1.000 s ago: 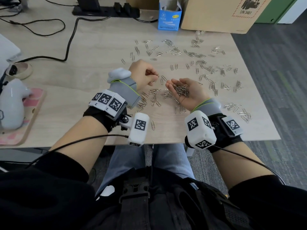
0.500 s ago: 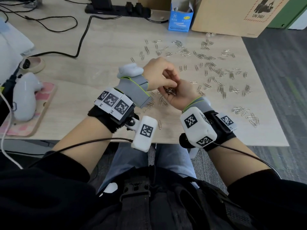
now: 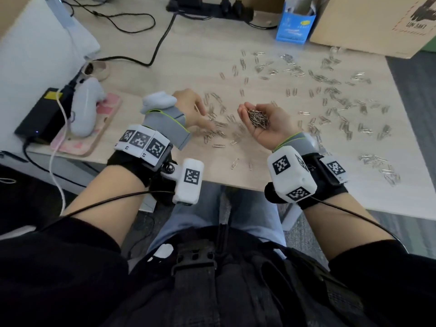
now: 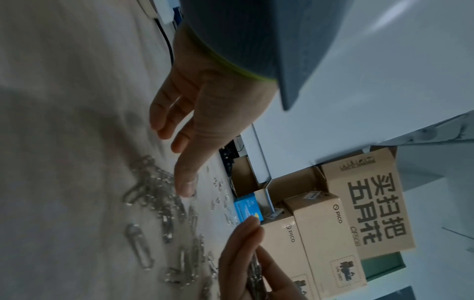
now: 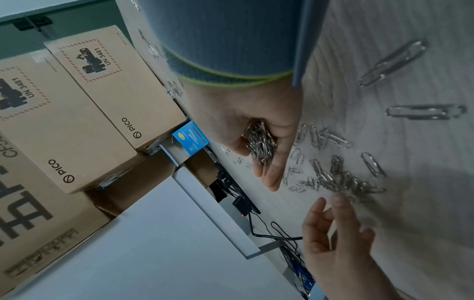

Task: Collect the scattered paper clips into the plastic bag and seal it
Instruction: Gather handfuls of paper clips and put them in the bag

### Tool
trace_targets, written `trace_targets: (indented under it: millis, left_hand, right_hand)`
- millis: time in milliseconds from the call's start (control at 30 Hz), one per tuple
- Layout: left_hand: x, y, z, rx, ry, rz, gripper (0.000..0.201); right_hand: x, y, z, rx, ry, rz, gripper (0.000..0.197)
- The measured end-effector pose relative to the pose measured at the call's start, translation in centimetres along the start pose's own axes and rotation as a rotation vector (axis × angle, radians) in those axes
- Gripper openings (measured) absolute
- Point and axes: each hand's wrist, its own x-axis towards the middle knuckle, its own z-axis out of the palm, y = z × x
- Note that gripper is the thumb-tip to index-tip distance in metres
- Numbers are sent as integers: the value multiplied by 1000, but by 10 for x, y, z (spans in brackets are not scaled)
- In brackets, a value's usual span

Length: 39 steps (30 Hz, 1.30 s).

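Note:
Silver paper clips (image 3: 330, 95) lie scattered over the pale wooden table (image 3: 193, 55), mostly centre and right. My right hand (image 3: 273, 125) is held palm up and cupped just above the table, carrying a pile of clips (image 3: 258, 118); the pile shows in its palm (image 5: 260, 142) in the right wrist view. My left hand (image 3: 195, 109) is to its left, fingers (image 4: 164, 121) spread and relaxed, tips down at a small cluster of clips (image 3: 214, 132) on the table. I see no plastic bag that I can tell for sure.
A blue carton (image 3: 295, 27) and a cardboard box (image 3: 368, 22) stand at the back right, with a small clear thing (image 3: 335, 51) beside them. A power strip (image 3: 212, 5) and cables (image 3: 160, 43) run along the back. A white controller (image 3: 86, 107) and black adapter (image 3: 40, 114) sit left.
Half a second ago my left hand was at the right palm. It has since moved left and down to the clips on the table, and the right hand has turned palm up.

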Motion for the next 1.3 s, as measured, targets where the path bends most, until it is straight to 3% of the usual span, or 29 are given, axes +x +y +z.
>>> trace_targets:
  millis: [133,400,500,600,800,933,1000,1100,1300]
  left_hand:
    - [-15,-4,11,7,8,-64,48]
    - [-16,28,40,-99,84,35,37]
    - [-10,28,40,-179,140,85,43]
    - [3,25,33,-68,189,164,56]
    - [14,14,37,214,-109,81,110]
    - [4,11,45,230,-200,250,138]
    - [0,10,46,199,-179,304,134]
    - [-5,12,50,180,-89,332,111]
    - [-6,17,51,3,7,360,93]
  right_hand:
    - [-7,8,-4,10,-8,6,35]
    - [-20,2,-24,12,37,-58,35]
    - [-22,-4,-27,18,47,-74,34]
    - [-23,-9,-27,40,45,-87,36]
    - [-19,-10,-27,33,61,-96,36]
    - [-16,-9,-30,34,77,-89,37]
    - [-15,-8,-30,28,80,-89,31]
    - [-16,-5,-31,23,79,-92,30]
    - [-23,-5,-36,32,62,-106,29]
